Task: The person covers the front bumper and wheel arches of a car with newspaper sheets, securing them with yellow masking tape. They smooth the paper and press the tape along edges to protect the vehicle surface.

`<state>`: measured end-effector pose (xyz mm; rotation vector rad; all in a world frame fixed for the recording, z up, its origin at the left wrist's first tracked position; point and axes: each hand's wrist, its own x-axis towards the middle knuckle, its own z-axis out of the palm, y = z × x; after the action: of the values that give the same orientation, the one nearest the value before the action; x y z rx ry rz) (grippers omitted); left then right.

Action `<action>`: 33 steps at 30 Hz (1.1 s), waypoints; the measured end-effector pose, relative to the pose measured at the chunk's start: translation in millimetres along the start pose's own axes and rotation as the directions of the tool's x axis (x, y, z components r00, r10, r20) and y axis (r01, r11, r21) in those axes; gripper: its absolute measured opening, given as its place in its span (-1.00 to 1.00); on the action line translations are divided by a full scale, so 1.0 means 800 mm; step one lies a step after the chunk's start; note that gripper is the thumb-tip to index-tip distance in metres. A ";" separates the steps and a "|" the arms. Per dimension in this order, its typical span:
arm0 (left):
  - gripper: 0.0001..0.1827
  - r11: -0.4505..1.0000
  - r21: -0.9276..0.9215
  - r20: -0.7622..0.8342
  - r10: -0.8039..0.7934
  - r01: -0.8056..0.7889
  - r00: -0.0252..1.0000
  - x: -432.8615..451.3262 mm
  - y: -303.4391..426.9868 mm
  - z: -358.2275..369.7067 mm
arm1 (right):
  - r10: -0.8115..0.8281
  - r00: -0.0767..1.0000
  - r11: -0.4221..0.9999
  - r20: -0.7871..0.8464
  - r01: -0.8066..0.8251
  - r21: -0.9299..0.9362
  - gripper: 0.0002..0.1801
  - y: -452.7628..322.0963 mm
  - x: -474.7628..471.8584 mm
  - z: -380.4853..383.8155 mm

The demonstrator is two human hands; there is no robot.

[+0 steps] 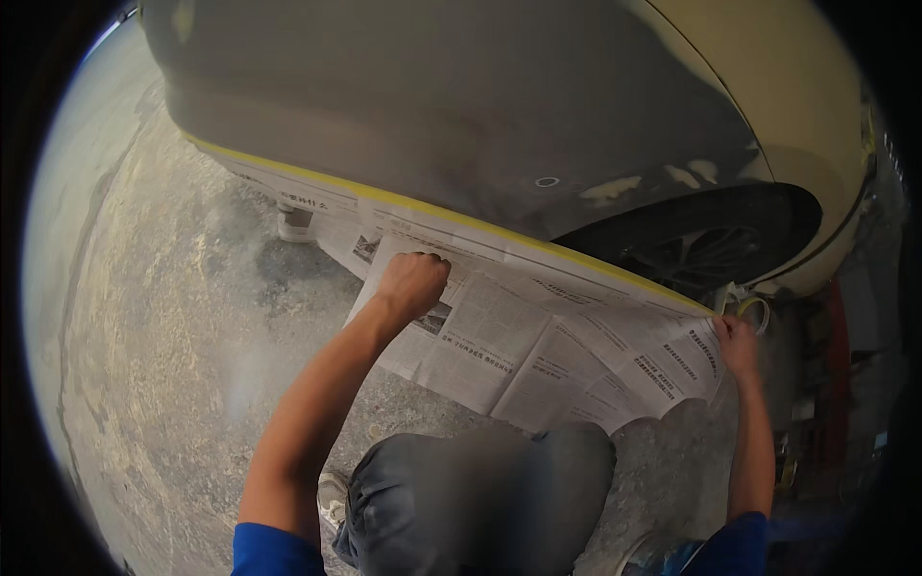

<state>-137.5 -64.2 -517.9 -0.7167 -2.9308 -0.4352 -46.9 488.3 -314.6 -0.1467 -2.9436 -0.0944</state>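
Newspaper sheets hang along the lower edge of a matte grey car body panel. A strip of yellow masking tape runs along their top edge and crosses in front of the wheel. My left hand is curled into a fist against the paper, below the tape; whether it pinches paper is hidden. At the far right end, my right hand grips the newspaper's upper corner where the tape strip ends. A tape roll shows just behind its fingers, partly hidden.
A whitish container stands on the stained concrete floor beneath the panel's left part. My bent knees are close below the paper. Beige bodywork curves beyond the wheel, and dim clutter lies at the far right.
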 end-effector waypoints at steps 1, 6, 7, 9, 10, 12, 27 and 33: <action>-0.89 0.996 -0.083 -0.094 0.035 -0.043 0.995 -0.006 0.019 -0.025 | 0.029 0.999 1.000 0.035 -0.029 -0.002 -0.69 -0.002 -0.008 -0.006; -0.94 0.943 -0.228 -0.330 0.159 -0.242 0.931 0.005 0.074 -0.126 | 0.040 0.998 0.998 -0.055 -0.042 -0.050 -0.69 -0.007 -0.009 0.013; -0.95 0.943 -0.214 -0.395 0.155 -0.255 0.906 0.009 0.088 -0.131 | 0.013 0.996 0.998 -0.093 -0.018 -0.057 -0.68 -0.005 -0.010 0.017; -0.81 0.954 -0.129 -0.464 0.183 -0.270 0.867 0.026 0.110 -0.130 | 0.020 0.995 1.000 -0.100 -0.021 -0.010 -0.68 0.001 -0.007 0.024; -0.78 0.963 -0.040 -0.500 0.210 -0.265 0.840 0.031 0.118 -0.125 | 0.003 0.992 0.999 -0.127 0.001 0.033 -0.68 0.002 -0.008 0.027; -0.61 0.954 0.139 -0.497 0.301 -0.267 0.814 0.030 0.130 -0.114 | 0.007 0.987 0.998 -0.159 0.003 0.062 -0.67 0.008 -0.014 0.036; -0.45 0.944 0.322 -0.084 -0.041 0.066 0.996 -0.008 0.220 -0.126 | -0.474 0.867 0.758 -0.152 0.490 0.430 -0.82 0.072 0.018 0.043; -0.58 0.941 0.302 -0.185 -0.098 0.151 0.978 0.005 0.245 -0.124 | -0.544 0.828 0.660 -0.135 0.521 0.541 -0.77 0.083 0.004 0.075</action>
<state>-47.7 74.8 -373.0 -0.4303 -2.7985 -0.0281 -54.1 558.9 -368.9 0.8190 -2.7941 0.6988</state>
